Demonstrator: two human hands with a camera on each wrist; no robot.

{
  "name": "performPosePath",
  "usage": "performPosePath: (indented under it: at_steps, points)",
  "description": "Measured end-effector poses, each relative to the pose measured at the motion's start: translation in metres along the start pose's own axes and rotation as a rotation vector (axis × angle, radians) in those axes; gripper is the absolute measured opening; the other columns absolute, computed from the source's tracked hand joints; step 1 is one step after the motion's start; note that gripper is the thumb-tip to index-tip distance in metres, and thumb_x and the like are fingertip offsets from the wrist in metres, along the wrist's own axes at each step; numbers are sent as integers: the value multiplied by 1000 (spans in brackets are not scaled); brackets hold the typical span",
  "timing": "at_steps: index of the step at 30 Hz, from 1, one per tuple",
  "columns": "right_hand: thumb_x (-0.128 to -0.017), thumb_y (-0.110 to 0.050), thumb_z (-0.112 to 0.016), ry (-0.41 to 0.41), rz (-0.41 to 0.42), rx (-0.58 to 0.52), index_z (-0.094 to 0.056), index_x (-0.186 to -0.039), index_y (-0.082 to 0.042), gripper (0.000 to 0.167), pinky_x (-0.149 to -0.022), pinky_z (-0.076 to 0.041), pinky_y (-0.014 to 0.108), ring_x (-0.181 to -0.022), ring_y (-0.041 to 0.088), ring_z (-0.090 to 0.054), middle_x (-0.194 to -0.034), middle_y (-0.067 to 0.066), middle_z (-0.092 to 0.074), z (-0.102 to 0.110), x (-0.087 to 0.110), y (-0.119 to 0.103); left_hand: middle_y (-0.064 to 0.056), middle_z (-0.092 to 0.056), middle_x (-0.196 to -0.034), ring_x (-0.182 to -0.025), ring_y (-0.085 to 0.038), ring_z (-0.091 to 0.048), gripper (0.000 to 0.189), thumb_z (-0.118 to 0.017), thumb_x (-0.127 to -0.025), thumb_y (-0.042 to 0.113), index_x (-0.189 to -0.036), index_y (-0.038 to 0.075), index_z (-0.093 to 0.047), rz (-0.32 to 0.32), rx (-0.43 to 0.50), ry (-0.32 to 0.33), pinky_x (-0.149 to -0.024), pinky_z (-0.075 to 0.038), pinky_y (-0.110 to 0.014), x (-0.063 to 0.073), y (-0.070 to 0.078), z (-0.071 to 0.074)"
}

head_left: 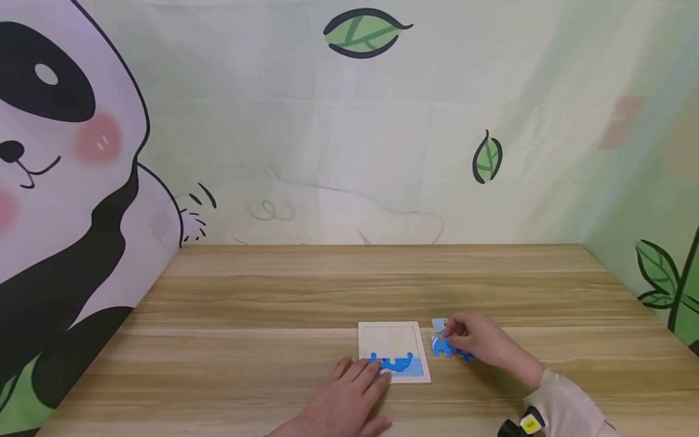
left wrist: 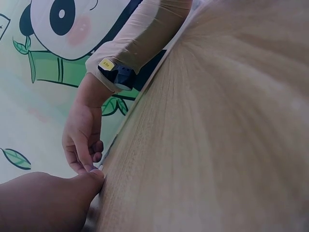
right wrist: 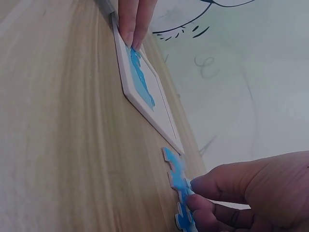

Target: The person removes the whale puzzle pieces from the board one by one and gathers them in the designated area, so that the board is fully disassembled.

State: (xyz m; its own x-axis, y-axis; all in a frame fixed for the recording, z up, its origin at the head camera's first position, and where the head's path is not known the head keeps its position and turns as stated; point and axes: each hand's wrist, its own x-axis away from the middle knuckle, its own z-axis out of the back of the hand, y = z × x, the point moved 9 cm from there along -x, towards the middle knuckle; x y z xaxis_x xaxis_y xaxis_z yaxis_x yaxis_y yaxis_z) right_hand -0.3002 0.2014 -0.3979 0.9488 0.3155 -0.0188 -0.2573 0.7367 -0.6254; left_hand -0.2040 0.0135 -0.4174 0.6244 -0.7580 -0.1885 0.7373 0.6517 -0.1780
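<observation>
A square wooden puzzle board lies flat on the table, its lower part filled with blue pieces. My left hand rests at its lower left corner, fingers fairly straight, the fingertips over the frame and the filled part. To the right of the board lie several loose blue jigsaw pieces, also seen edge-on in the right wrist view as a blue row. Above them my right hand pinches a jigsaw piece between thumb and fingers; the fingers hide most of it.
The wood-grain table runs back to a wall sheet printed with a panda and leaves. A dark strap with a yellow label sits on the right wrist.
</observation>
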Motion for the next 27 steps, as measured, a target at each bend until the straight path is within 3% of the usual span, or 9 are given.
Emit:
performPosePath:
  at_steps: [5,13,21,27]
  points:
    - [-86,-9,-67,8,-25,13,-65,-85,-4,6,-58,-41,20,-70,13,-50,-76,-1,-60,-1,0,2,-5,-55,-139,-127,-19,-50,60,-36,-97,59,-136,15,-51,-6,-29,2,-101,-44,-42,0,1,1]
    - [-88,-11,-66,23,-17,25,-66,-87,-7,5,-60,-41,20,-71,12,-50,-77,-1,-60,0,1,-1,-6,-48,-146,-134,-20,-45,63,-34,-98,59,-141,15,-46,8,11,-121,-107,-41,-43,-2,1,-2]
    - [-88,-13,-67,56,-21,34,-66,-88,-9,4,-63,-46,21,-73,12,-53,-82,-1,-63,2,2,-9,-8,-48,-145,-133,-22,-46,63,-35,-97,60,-142,16,-44,4,4,-118,-106,-42,-42,-3,-1,0]
    - [-89,-15,-67,66,-43,13,-66,-92,-9,6,-63,-45,21,-73,12,-53,-85,0,-64,4,2,-14,-8,-48,-143,-130,-22,-47,63,-35,-97,60,-142,16,-44,-13,-19,-72,-106,-42,-42,-7,-4,4]
